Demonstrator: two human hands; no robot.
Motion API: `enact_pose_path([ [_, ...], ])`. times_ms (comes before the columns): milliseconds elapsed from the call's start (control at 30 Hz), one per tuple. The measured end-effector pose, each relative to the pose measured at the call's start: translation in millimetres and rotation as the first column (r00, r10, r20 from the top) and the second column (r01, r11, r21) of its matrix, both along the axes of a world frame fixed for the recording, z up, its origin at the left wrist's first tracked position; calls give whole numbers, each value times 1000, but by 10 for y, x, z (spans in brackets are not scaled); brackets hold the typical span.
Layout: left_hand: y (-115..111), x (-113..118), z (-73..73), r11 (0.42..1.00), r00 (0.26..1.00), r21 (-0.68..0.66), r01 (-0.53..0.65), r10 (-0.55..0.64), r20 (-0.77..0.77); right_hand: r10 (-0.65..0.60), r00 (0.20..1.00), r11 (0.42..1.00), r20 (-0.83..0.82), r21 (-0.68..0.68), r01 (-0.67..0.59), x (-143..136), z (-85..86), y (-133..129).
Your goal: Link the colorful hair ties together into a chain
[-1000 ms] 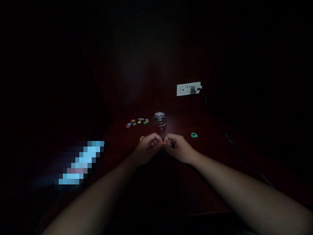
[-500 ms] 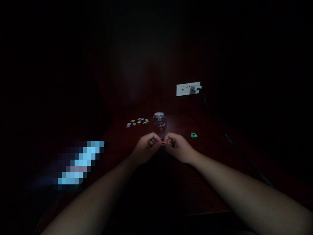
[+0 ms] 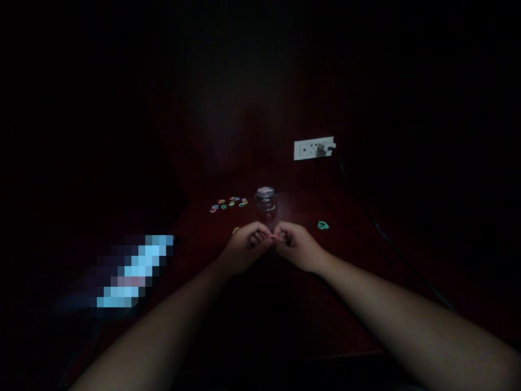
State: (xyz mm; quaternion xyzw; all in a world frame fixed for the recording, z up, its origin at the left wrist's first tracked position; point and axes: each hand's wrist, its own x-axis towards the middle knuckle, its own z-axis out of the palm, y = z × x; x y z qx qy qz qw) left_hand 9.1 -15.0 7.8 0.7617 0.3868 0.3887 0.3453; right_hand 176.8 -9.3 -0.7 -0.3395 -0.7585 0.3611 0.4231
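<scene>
My left hand (image 3: 249, 245) and my right hand (image 3: 296, 245) meet over the dark red table, fingertips pinched together on a small orange-pink band (image 3: 274, 237). Most of the band is hidden by the fingers. Just behind the hands stands a clear round jar (image 3: 266, 200) with a patterned lid. Several coloured bands (image 3: 232, 203) lie scattered left of the jar. A yellow band (image 3: 236, 231) shows partly behind my left hand. Green bands (image 3: 323, 225) lie together to the right of my right hand.
A lit, pixelated screen (image 3: 138, 271) lies at the left beside my left forearm. On the back wall is a white socket (image 3: 305, 149) with a plug in it, and its dark cable (image 3: 407, 263) runs down the right side. The surroundings are very dark.
My left hand has shifted slightly right, closer to my right hand. The yellow band behind it has come into view. Less of the held band shows between the fingertips.
</scene>
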Motion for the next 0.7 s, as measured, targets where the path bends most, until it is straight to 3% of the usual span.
enact_pose_path([
  [133,-3,0,3,999,999,20,-43,43,-6,7,1000,1000,1,4,-8,6,1,0],
  [333,-13,-13,4,999,1000,-37,0,0,8,20,999,998,-42,-52,-22,6,-8,6],
  [700,-6,3,0,998,999,-50,35,-36,-19,-27,995,999,-96,-34,24,2,-2,5],
])
